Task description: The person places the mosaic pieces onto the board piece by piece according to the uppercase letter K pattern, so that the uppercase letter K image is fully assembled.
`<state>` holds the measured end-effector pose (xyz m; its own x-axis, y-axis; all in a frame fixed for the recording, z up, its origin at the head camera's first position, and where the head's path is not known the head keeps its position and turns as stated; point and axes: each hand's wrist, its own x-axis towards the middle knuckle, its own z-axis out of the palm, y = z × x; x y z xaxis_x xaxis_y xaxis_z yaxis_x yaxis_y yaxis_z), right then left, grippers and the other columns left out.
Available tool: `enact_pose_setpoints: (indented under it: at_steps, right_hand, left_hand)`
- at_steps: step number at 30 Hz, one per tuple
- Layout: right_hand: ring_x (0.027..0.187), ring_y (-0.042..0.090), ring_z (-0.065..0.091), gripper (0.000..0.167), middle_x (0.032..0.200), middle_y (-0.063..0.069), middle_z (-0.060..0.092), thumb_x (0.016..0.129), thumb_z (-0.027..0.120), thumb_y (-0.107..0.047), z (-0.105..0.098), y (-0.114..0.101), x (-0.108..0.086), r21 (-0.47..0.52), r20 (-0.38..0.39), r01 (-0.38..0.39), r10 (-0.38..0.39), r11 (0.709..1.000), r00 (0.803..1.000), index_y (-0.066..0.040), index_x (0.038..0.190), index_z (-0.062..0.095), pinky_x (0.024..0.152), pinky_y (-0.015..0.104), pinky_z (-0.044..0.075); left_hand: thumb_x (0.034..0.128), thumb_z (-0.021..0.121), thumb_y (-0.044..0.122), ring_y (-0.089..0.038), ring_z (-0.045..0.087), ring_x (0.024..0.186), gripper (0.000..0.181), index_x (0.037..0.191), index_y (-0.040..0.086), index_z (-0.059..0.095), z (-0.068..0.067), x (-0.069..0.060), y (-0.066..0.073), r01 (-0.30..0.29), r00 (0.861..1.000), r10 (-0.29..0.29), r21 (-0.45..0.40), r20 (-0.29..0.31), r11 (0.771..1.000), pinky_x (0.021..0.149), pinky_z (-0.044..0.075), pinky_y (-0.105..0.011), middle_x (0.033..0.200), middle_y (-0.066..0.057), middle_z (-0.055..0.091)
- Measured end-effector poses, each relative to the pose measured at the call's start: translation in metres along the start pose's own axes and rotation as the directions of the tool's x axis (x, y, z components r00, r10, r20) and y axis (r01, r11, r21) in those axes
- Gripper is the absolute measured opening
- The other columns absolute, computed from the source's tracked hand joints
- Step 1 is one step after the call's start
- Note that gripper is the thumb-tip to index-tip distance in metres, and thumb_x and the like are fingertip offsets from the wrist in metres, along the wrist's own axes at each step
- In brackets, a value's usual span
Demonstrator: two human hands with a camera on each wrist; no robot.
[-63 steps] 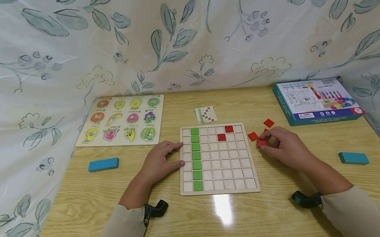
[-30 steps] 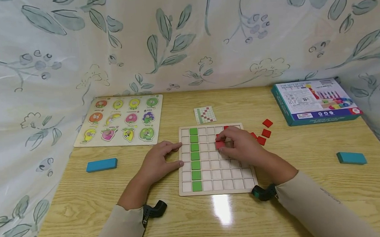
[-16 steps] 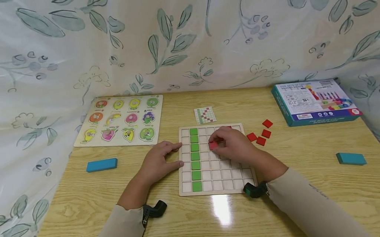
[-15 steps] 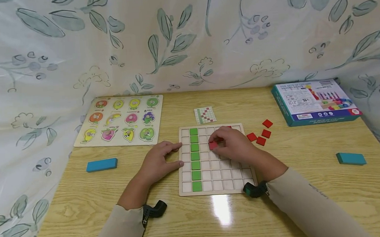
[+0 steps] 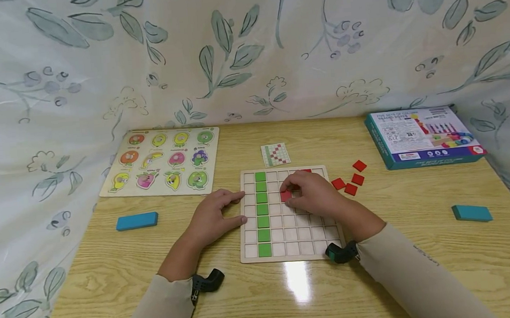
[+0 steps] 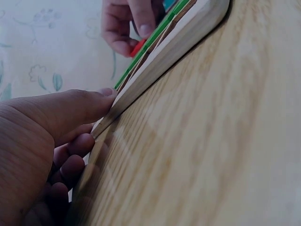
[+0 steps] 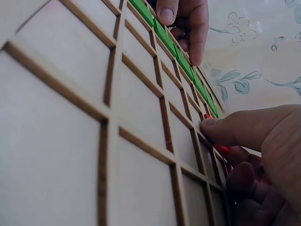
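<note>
A wooden grid board [image 5: 291, 235] lies on the table, with a column of green tiles [image 5: 262, 210] filling its second column. My left hand [image 5: 212, 219] rests against the board's left edge, thumb and forefinger spread and touching the rim. Over the upper part of the grid, my right hand [image 5: 314, 194] pinches a red square tile [image 5: 286, 196] at a cell in the third row, fourth column. In the right wrist view the thumb and fingers of that hand flank the red tile [image 7: 221, 149]. Another red tile [image 5: 305, 171] shows partly in the top row; the hand hides nearby cells.
Several loose red tiles [image 5: 351, 189] lie right of the board. Behind it is a small pattern card [image 5: 275, 155]. A fruit puzzle board [image 5: 161, 161] lies back left, a boxed toy set [image 5: 424, 135] back right. Blue blocks [image 5: 136, 221] lie at either side.
My right hand has carried a red tile left from the loose pile onto the board, sliding one cell further left and then staying there. The left hand keeps its place at the board's edge.
</note>
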<state>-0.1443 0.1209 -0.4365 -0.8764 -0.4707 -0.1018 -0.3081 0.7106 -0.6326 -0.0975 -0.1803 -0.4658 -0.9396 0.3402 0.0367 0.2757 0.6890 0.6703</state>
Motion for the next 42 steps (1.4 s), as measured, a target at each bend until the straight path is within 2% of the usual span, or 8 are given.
enact_pose_setpoints:
  at_steps: [19,26,29,34,42]
  right_hand:
    - [0.099,0.019,0.061,0.032,0.115,-0.002,0.068,0.090,0.087,-0.019,0.002,0.004,-0.008,-0.040,-0.045,0.048,-0.050,0.998,0.998,-0.018,0.121,0.080,0.089,0.038,0.051]
    - [0.084,0.020,0.054,0.033,0.107,-0.004,0.065,0.091,0.086,-0.020,0.002,0.008,-0.018,0.024,-0.091,0.047,-0.045,0.999,0.995,-0.020,0.123,0.078,0.073,0.037,0.048]
    - [0.085,0.020,0.053,0.032,0.104,-0.002,0.064,0.093,0.084,-0.020,0.001,0.011,-0.022,0.044,-0.111,0.054,-0.049,0.998,0.993,-0.019,0.124,0.077,0.073,0.037,0.047]
    - [0.085,0.021,0.054,0.032,0.110,-0.002,0.067,0.094,0.082,-0.018,-0.003,0.015,-0.029,0.066,-0.146,0.068,-0.058,0.995,0.988,-0.016,0.126,0.077,0.073,0.036,0.049]
    - [0.080,0.021,0.055,0.031,0.107,0.002,0.066,0.095,0.082,-0.016,-0.009,0.029,-0.044,0.070,-0.192,0.032,-0.018,0.997,0.981,-0.017,0.125,0.077,0.069,0.034,0.048]
  left_hand:
    - [0.0881,0.089,0.031,-0.024,0.061,0.117,0.063,0.146,0.017,0.069,0.001,0.001,0.000,0.001,1.000,-0.001,0.001,0.000,1.000,0.102,0.048,-0.048,0.123,-0.002,0.067]
    - [0.0879,0.089,0.031,-0.025,0.061,0.117,0.063,0.146,0.017,0.069,0.000,0.000,-0.001,-0.008,1.000,0.008,0.002,-0.001,1.000,0.102,0.048,-0.048,0.123,-0.002,0.068]
    - [0.0880,0.089,0.030,-0.025,0.061,0.117,0.063,0.146,0.016,0.069,0.000,-0.001,-0.001,-0.012,1.000,0.012,0.005,-0.005,1.000,0.101,0.048,-0.049,0.123,-0.003,0.068]
    - [0.0884,0.089,0.030,-0.025,0.061,0.115,0.063,0.146,0.016,0.068,-0.001,-0.002,-0.002,-0.017,1.000,0.018,0.011,-0.009,1.000,0.100,0.049,-0.049,0.123,-0.003,0.068]
    - [0.0881,0.089,0.031,-0.024,0.061,0.115,0.064,0.147,0.017,0.068,0.000,0.000,-0.002,-0.017,1.000,0.017,0.003,-0.005,1.000,0.099,0.049,-0.048,0.123,-0.003,0.067]
